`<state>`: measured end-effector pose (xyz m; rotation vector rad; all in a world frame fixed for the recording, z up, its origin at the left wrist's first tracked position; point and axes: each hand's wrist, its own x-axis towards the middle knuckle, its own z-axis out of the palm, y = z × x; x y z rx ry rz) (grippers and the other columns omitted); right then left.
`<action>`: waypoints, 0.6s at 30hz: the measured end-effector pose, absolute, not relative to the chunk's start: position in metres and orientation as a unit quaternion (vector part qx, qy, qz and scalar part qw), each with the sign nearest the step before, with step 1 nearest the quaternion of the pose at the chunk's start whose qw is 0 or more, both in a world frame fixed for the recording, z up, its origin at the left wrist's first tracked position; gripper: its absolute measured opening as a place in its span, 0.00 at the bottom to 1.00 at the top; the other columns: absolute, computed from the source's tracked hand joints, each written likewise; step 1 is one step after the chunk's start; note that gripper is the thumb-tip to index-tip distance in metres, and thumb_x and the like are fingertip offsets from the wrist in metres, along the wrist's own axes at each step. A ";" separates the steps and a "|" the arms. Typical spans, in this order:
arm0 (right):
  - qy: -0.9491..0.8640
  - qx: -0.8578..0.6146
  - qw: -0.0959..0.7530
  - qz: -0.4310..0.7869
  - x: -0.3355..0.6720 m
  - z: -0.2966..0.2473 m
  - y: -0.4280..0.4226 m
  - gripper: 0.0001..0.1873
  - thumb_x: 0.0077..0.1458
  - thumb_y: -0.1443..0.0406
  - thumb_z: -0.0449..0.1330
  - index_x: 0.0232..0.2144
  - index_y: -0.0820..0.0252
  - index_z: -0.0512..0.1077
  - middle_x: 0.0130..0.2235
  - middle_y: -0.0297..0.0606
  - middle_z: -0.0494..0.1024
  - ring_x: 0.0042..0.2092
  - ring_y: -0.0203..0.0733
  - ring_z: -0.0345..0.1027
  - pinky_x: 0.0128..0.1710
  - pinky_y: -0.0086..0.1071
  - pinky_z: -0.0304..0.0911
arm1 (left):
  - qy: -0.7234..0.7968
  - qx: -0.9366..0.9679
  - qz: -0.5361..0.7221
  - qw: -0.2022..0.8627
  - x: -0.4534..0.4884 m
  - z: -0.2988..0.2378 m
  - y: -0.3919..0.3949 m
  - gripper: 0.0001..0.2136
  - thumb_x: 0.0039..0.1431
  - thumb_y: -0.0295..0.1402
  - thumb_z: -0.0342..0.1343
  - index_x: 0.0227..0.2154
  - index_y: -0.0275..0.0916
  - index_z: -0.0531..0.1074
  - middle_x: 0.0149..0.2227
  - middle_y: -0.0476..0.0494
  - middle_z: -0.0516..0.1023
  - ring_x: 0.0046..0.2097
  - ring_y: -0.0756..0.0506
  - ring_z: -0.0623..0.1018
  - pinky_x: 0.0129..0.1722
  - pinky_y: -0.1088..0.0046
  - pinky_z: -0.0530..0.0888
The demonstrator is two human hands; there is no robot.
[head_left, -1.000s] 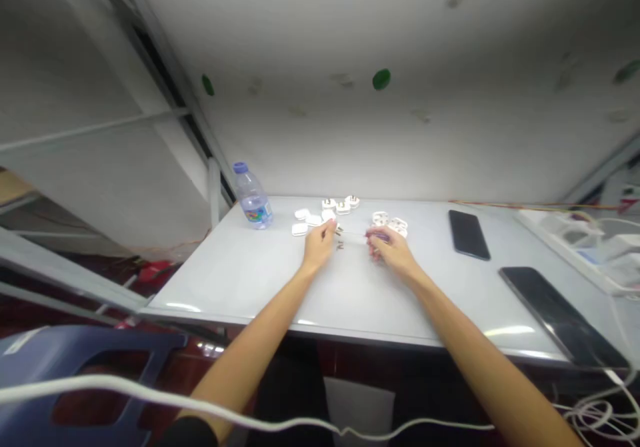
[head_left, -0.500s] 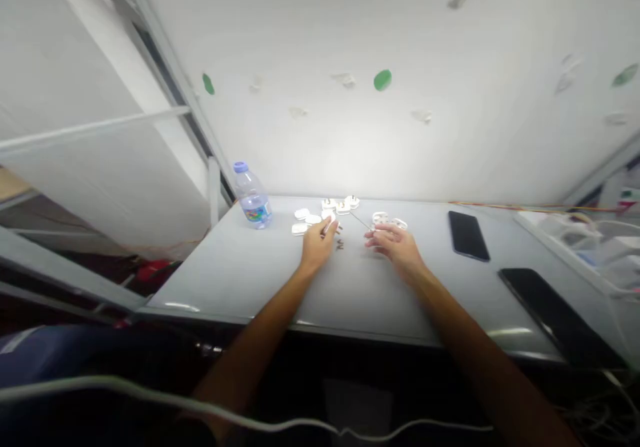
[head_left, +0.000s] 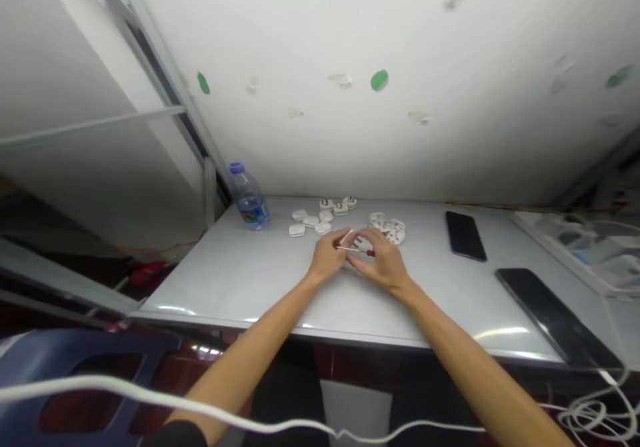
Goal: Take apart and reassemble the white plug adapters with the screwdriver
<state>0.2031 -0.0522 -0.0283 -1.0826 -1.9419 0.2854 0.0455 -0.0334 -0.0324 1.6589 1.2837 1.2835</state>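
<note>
Both of my hands are together over the middle of the table. My left hand point(head_left: 329, 255) is closed on a small white plug part point(head_left: 347, 237), partly hidden by the fingers. My right hand point(head_left: 384, 260) is curled around a thin screwdriver point(head_left: 371, 253) with a dark red handle, its shaft pointing left toward the left hand. The fingertips of the two hands nearly meet. Between them a white piece with brown pins point(head_left: 359, 241) shows, but whether it is held or lies on the table I cannot tell.
Several white plug covers point(head_left: 311, 221) lie left of centre, with pinned plug halves point(head_left: 341, 209) behind them. More plug parts point(head_left: 395, 235) are right of my hands. A water bottle point(head_left: 249, 197) stands back left. Two dark phones point(head_left: 465, 235) point(head_left: 555, 313) and a white tray point(head_left: 560, 250) are to the right.
My right hand has moved left and down, bringing the screwdriver to the left hand. The left hand has shifted slightly right and toward me. The screwdriver now lies nearly level.
</note>
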 end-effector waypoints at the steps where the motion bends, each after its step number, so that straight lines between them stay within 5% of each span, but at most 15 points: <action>1: -0.787 -0.438 0.423 0.100 0.203 -0.029 -0.052 0.19 0.55 0.58 0.62 0.48 0.56 0.70 0.49 0.45 0.75 0.48 0.49 0.71 0.36 0.35 0.72 | 0.485 0.639 0.488 0.345 0.046 -0.031 -0.034 0.17 0.60 0.46 0.56 0.40 0.37 0.80 0.37 0.42 0.83 0.37 0.45 0.81 0.39 0.71 0.77; 11: -0.789 -0.497 0.358 0.049 0.200 -0.029 -0.051 0.23 0.54 0.62 0.61 0.53 0.59 0.71 0.53 0.49 0.74 0.45 0.50 0.74 0.36 0.36 0.71 | 0.479 0.656 0.474 0.341 0.049 -0.030 -0.035 0.18 0.63 0.46 0.53 0.42 0.38 0.79 0.38 0.42 0.83 0.39 0.44 0.81 0.41 0.70 0.76; 15: -0.779 -0.517 0.351 0.053 0.206 -0.026 -0.052 0.21 0.54 0.60 0.61 0.51 0.56 0.73 0.53 0.45 0.73 0.34 0.40 0.74 0.34 0.33 0.69 | 0.536 0.671 0.461 0.225 0.033 -0.032 -0.028 0.17 0.67 0.43 0.46 0.44 0.38 0.76 0.40 0.41 0.82 0.41 0.44 0.80 0.45 0.68 0.74; 18: -0.787 -0.520 0.328 0.056 0.216 -0.025 -0.049 0.17 0.53 0.62 0.60 0.46 0.56 0.75 0.50 0.42 0.75 0.37 0.42 0.74 0.37 0.34 0.69 | 0.607 0.676 0.398 0.126 0.013 -0.033 -0.022 0.16 0.70 0.37 0.41 0.42 0.38 0.74 0.36 0.39 0.80 0.40 0.43 0.79 0.43 0.67 0.72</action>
